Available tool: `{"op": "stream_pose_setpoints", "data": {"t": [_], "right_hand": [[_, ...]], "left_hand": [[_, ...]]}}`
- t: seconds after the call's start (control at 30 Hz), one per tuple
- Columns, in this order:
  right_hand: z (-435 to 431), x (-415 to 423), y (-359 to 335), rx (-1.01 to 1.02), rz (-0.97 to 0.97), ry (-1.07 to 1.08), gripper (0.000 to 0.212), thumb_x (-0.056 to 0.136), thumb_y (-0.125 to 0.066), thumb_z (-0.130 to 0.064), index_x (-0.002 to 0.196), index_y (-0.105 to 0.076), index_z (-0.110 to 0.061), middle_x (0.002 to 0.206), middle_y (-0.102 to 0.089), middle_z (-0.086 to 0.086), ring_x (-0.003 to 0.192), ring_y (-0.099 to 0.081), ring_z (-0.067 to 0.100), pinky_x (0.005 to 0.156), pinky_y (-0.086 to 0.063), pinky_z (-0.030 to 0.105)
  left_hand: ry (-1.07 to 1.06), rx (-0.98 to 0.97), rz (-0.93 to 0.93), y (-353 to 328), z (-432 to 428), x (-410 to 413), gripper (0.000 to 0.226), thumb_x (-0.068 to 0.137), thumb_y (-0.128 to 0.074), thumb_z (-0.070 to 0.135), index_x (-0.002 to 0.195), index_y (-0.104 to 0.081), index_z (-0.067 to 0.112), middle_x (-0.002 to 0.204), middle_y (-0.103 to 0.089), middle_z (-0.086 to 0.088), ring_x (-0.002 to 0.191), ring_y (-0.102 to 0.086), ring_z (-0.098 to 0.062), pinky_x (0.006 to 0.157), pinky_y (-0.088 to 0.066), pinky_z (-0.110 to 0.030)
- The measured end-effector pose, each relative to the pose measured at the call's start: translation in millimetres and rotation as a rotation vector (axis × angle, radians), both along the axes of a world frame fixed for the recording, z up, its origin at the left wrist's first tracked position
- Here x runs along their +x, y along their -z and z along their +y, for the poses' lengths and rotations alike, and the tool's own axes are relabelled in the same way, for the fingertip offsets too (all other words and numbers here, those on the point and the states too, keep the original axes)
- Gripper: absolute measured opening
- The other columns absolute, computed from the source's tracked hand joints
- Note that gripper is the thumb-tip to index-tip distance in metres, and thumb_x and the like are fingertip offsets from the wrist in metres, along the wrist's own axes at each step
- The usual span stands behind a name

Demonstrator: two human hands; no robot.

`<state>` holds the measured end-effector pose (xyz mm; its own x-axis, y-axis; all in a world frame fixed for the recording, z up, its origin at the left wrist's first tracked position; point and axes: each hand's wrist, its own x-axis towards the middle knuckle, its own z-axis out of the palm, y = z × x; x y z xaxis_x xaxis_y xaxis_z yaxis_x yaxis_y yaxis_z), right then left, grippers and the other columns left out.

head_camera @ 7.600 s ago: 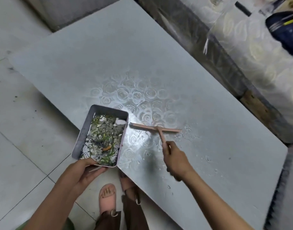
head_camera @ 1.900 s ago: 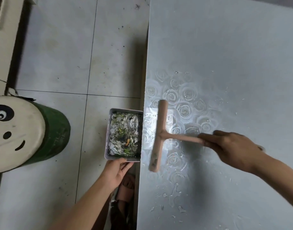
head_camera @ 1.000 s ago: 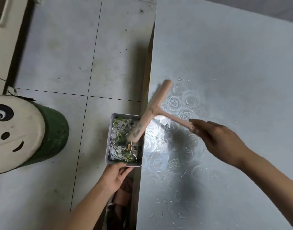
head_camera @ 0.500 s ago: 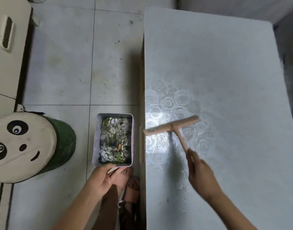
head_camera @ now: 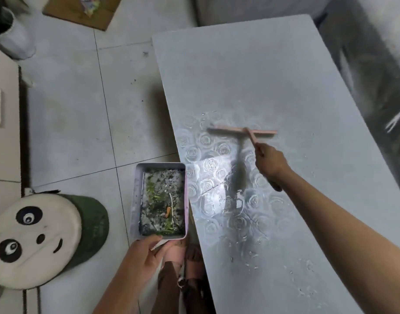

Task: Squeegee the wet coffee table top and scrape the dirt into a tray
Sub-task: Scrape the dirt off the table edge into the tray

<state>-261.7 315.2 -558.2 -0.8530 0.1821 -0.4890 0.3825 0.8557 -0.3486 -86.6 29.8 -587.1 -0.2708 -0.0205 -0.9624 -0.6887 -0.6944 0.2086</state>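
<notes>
The grey coffee table top (head_camera: pixel 273 75) shows a wet, shiny patch with rose patterns near its left edge. A pink T-shaped squeegee (head_camera: pixel 240 131) lies with its blade crosswise on the table, beyond the wet patch. My right hand (head_camera: pixel 270 163) grips its handle from the near side. A shallow rectangular tray (head_camera: pixel 136 200) filled with wet green and dark dirt hangs beside the table's left edge, over the floor. My left hand (head_camera: pixel 144 257) holds the tray by its near rim.
A round stool with a panda face and green side (head_camera: pixel 36 239) stands on the tiled floor at the left. A white cabinet (head_camera: pixel 2 123) sits further left. Cardboard (head_camera: pixel 81 10) lies on the floor far back. My sandalled feet (head_camera: pixel 190 268) are below the tray.
The squeegee has moved away from the tray's edge, further out onto the table, with its blade now level across. The tray stays held beside the table's left edge.
</notes>
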Motion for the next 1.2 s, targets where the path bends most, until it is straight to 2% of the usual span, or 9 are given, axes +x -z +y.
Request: {"op": "stream_pose_setpoints", "data": {"t": [0.07, 0.13, 0.3, 0.43, 0.67, 0.87, 0.93, 1.03, 1.2], "right_hand": [[1.3, 39.1, 8.3, 0.014, 0.005, -0.002, 0.033, 0.098, -0.038, -0.008, 0.129, -0.049, -0.009, 0.099, -0.064, 0.021, 0.081, -0.059, 0.033, 0.066, -0.044, 0.036], [-2.5, 91.6, 8.5, -0.017, 0.003, -0.018, 0.039, 0.099, -0.037, -0.008, 0.137, -0.045, -0.011, 0.091, -0.064, 0.020, 0.072, -0.054, 0.029, 0.061, -0.039, 0.034], [5.4, 170.2, -30.9, -0.074, -0.130, -0.098, 0.067, 0.097, -0.034, -0.010, 0.151, -0.009, -0.039, 0.088, -0.062, 0.011, 0.076, -0.055, 0.030, 0.069, -0.040, 0.037], [33.8, 127.7, -60.0, -0.215, -0.153, 0.031, 0.030, 0.102, -0.041, -0.024, 0.128, -0.056, -0.019, 0.093, -0.067, 0.006, 0.077, -0.060, 0.023, 0.069, -0.045, 0.030], [111.4, -2.3, -32.4, -0.386, 0.019, 0.316, 0.034, 0.097, -0.049, -0.015, 0.130, -0.052, -0.009, 0.073, -0.055, 0.004, 0.045, -0.049, 0.012, 0.030, -0.028, 0.014], [120.6, 16.2, 18.9, -0.338, 0.087, 0.480, 0.039, 0.099, -0.043, -0.025, 0.138, -0.045, -0.018, 0.098, -0.058, 0.011, 0.055, -0.051, 0.022, 0.031, -0.035, 0.017], [112.7, 55.7, 21.0, -0.268, 0.103, 0.405, 0.039, 0.100, -0.043, -0.022, 0.138, -0.046, -0.014, 0.101, -0.060, 0.013, 0.069, -0.054, 0.022, 0.052, -0.051, 0.030], [98.7, 119.0, 5.7, -0.248, 0.034, 0.308, 0.037, 0.100, -0.043, -0.022, 0.136, -0.047, -0.016, 0.104, -0.067, 0.016, 0.073, -0.056, 0.024, 0.073, -0.053, 0.049], [96.4, 123.2, -33.3, -0.210, 0.042, 0.185, 0.033, 0.101, -0.041, -0.030, 0.130, -0.055, -0.023, 0.094, -0.070, 0.002, 0.082, -0.062, 0.026, 0.068, -0.039, 0.029]], "left_hand": [[0.028, -0.004, 0.001, -5.1, 6.8, -0.5, 0.021, 0.091, -0.039, -0.012, 0.091, -0.059, -0.005, 0.079, -0.069, -0.018, 0.087, -0.059, -0.033, 0.061, -0.060, -0.032], [-0.009, 0.019, -0.006, -9.4, 8.9, 0.2, 0.020, 0.090, -0.039, -0.013, 0.100, -0.055, -0.007, 0.098, -0.068, -0.026, 0.102, -0.058, -0.043, 0.065, -0.059, -0.042], [0.079, 0.021, -0.006, -33.0, 28.2, -8.0, 0.030, 0.088, -0.040, -0.016, 0.115, -0.052, -0.010, 0.125, -0.056, -0.030, 0.118, -0.052, -0.047, 0.061, -0.057, -0.049], [0.159, 0.024, 0.023, -49.7, 37.0, -18.5, 0.040, 0.089, -0.038, -0.014, 0.128, -0.045, -0.014, 0.124, -0.055, -0.033, 0.114, -0.054, -0.049, 0.062, -0.059, -0.045], [0.252, 0.016, 0.046, -72.2, 54.3, -46.4, 0.035, 0.090, -0.038, -0.012, 0.124, -0.049, -0.013, 0.124, -0.055, -0.033, 0.118, -0.052, -0.047, 0.071, -0.055, -0.046], [0.331, 0.021, 0.047, -74.4, 68.6, -69.1, 0.030, 0.089, -0.042, -0.010, 0.117, -0.052, -0.012, 0.118, -0.060, -0.031, 0.111, -0.057, -0.048, 0.068, -0.059, -0.037], [0.328, 0.023, 0.038, -73.6, 74.7, -75.3, 0.032, 0.089, -0.042, -0.010, 0.120, -0.051, -0.012, 0.117, -0.061, -0.030, 0.109, -0.057, -0.048, 0.068, -0.059, -0.036], [0.332, 0.011, 0.037, -73.7, 81.0, -83.8, 0.031, 0.089, -0.043, -0.010, 0.119, -0.052, -0.011, 0.115, -0.062, -0.029, 0.107, -0.059, -0.047, 0.069, -0.059, -0.038], [0.331, 0.024, 0.050, -77.8, 85.9, -99.8, 0.026, 0.088, -0.043, -0.009, 0.112, -0.055, -0.009, 0.116, -0.062, -0.031, 0.098, -0.064, -0.045, 0.062, -0.060, -0.036]]}}
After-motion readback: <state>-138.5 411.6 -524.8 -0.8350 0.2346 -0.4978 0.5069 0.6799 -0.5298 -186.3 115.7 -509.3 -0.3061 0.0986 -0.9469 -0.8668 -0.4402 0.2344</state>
